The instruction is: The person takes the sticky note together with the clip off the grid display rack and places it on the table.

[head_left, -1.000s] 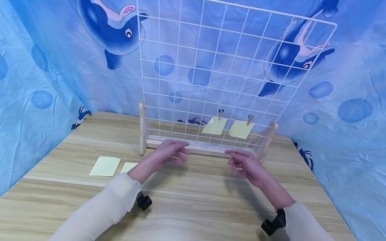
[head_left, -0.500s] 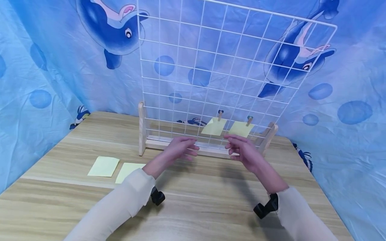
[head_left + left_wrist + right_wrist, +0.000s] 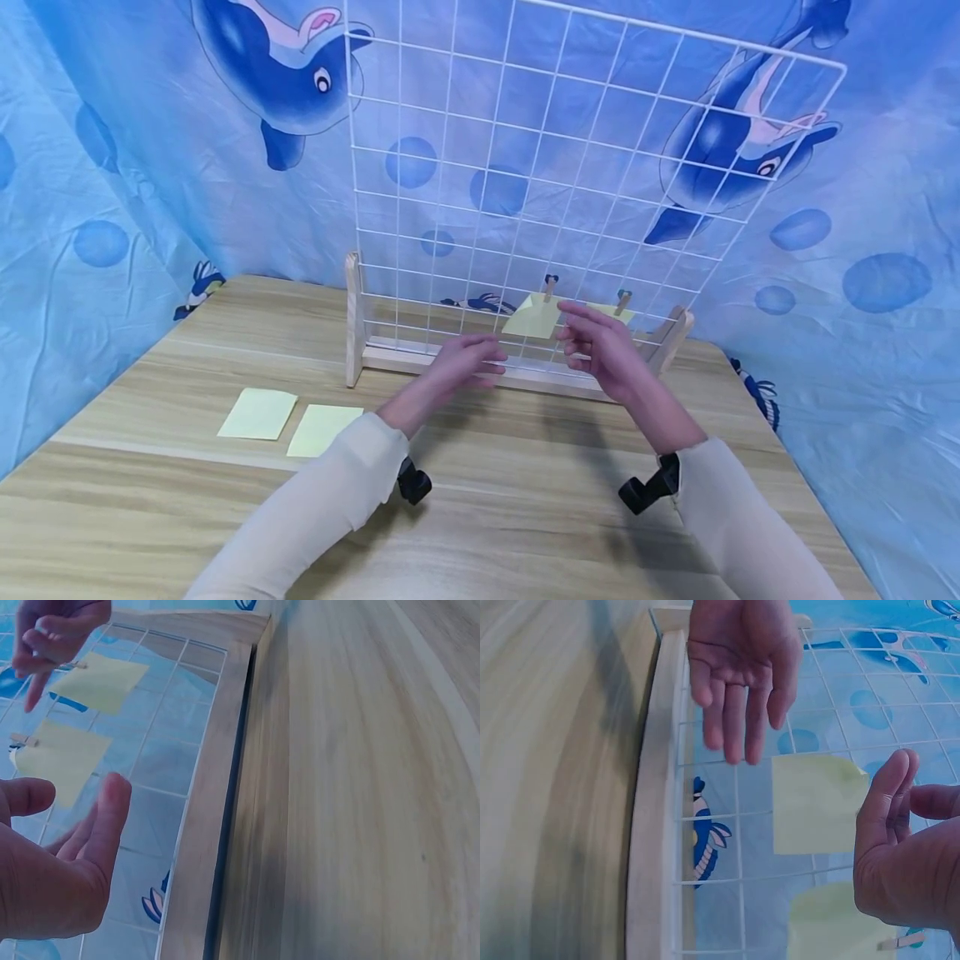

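Two pale yellow sticky notes hang low on a white wire grid [image 3: 480, 217], each under a small wooden clothespin. The left note [image 3: 534, 317] shows nearly whole; the right note [image 3: 624, 314] is mostly behind my right hand [image 3: 607, 350] in the head view. That hand is raised in front of the notes, fingers slightly bent, holding nothing. My left hand [image 3: 467, 365] hovers lower, left of the notes, its fingers loosely extended and holding nothing. In the right wrist view, a gap separates the left hand [image 3: 742, 675] from the nearer note [image 3: 814, 806]. Both clothespins [image 3: 550, 288] have dark or green tops.
Two more sticky notes lie on the wooden table [image 3: 187, 492] at left: one farther left [image 3: 258, 413], one beside my left forearm [image 3: 322, 429]. Wooden feet [image 3: 353, 321] and a base bar [image 3: 397, 358] support the grid. A blue dolphin-print cloth [image 3: 150, 167] hangs behind.
My left hand has moved right and slightly up. My right hand has risen and now covers much of the right hanging note. The near table note is uncovered by the left arm.
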The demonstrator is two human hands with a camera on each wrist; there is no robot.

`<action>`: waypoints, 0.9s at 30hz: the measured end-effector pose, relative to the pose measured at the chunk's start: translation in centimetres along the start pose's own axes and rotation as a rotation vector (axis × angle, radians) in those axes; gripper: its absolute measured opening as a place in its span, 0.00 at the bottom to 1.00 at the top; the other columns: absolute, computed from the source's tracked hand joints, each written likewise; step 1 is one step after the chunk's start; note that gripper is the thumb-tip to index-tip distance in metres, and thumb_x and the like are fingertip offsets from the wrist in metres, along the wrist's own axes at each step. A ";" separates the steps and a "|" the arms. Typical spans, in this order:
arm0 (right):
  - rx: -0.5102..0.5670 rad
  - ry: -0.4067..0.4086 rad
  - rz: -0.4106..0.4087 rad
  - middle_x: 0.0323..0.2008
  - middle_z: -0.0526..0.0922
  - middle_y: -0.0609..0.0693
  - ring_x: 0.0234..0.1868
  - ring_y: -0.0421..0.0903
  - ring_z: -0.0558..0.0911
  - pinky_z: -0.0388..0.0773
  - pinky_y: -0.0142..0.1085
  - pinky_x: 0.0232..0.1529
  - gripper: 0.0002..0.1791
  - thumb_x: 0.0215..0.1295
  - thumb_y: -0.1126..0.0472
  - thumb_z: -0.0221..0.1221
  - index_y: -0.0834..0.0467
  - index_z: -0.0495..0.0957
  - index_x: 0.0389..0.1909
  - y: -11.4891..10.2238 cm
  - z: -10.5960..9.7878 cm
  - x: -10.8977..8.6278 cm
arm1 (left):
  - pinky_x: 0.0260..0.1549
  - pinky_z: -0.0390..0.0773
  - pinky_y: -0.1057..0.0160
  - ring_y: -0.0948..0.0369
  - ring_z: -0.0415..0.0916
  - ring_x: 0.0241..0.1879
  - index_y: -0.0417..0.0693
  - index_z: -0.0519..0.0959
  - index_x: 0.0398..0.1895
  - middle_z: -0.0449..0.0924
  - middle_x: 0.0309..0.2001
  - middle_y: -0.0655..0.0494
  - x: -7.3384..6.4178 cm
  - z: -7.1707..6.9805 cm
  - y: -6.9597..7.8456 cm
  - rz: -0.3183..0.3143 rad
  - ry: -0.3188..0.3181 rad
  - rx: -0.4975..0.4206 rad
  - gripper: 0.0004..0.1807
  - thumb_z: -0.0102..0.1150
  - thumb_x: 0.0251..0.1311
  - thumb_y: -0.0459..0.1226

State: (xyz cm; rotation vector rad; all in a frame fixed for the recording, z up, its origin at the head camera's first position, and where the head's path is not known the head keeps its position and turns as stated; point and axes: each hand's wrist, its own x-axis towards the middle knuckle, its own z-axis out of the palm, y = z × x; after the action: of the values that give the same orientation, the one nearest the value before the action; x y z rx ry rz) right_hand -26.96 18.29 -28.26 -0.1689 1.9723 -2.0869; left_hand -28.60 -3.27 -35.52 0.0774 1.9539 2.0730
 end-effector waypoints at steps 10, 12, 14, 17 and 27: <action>-0.025 0.018 -0.032 0.34 0.79 0.48 0.29 0.41 0.76 0.77 0.29 0.30 0.29 0.65 0.56 0.49 0.45 0.53 0.67 -1.1 1.2 1.3 | 0.40 0.79 0.58 0.52 0.76 0.46 0.41 0.64 0.59 0.71 0.53 0.40 0.5 0.5 -0.1 0.031 -0.015 -0.011 0.24 0.49 0.62 0.42; -0.031 0.026 -0.031 0.34 0.79 0.49 0.29 0.42 0.76 0.78 0.31 0.32 0.30 0.65 0.55 0.49 0.45 0.53 0.67 -1.2 1.4 1.7 | 0.40 0.79 0.59 0.53 0.76 0.46 0.41 0.65 0.58 0.72 0.53 0.42 0.6 0.6 -0.1 0.023 -0.022 -0.018 0.24 0.50 0.61 0.42; -0.034 0.026 -0.029 0.34 0.80 0.48 0.29 0.43 0.77 0.78 0.32 0.34 0.30 0.65 0.56 0.49 0.44 0.52 0.67 -1.3 1.7 2.1 | 0.41 0.79 0.59 0.53 0.76 0.47 0.41 0.65 0.58 0.72 0.53 0.42 0.7 0.7 0.0 0.013 -0.031 -0.034 0.24 0.50 0.61 0.42; -0.032 0.024 -0.026 0.34 0.80 0.48 0.31 0.43 0.77 0.78 0.33 0.35 0.31 0.65 0.57 0.49 0.45 0.50 0.67 -1.4 2.0 2.7 | 0.43 0.78 0.57 0.53 0.76 0.47 0.40 0.64 0.59 0.73 0.53 0.42 0.9 0.8 0.0 -0.004 -0.046 -0.067 0.25 0.50 0.61 0.41; -0.034 0.054 -0.031 0.38 0.77 0.50 0.33 0.44 0.75 0.77 0.30 0.35 0.27 0.68 0.53 0.45 0.47 0.52 0.67 -1.1 2.5 4.2 | 0.42 0.78 0.59 0.55 0.77 0.45 0.43 0.66 0.58 0.75 0.50 0.45 1.5 1.7 0.6 0.004 -0.036 -0.099 0.24 0.52 0.59 0.42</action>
State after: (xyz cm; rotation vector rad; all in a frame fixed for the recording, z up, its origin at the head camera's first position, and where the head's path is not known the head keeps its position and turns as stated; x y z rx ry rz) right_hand -30.47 14.78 -27.37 -0.1520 2.0498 -2.0993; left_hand -29.77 -1.29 -34.99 0.0973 1.8290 2.1525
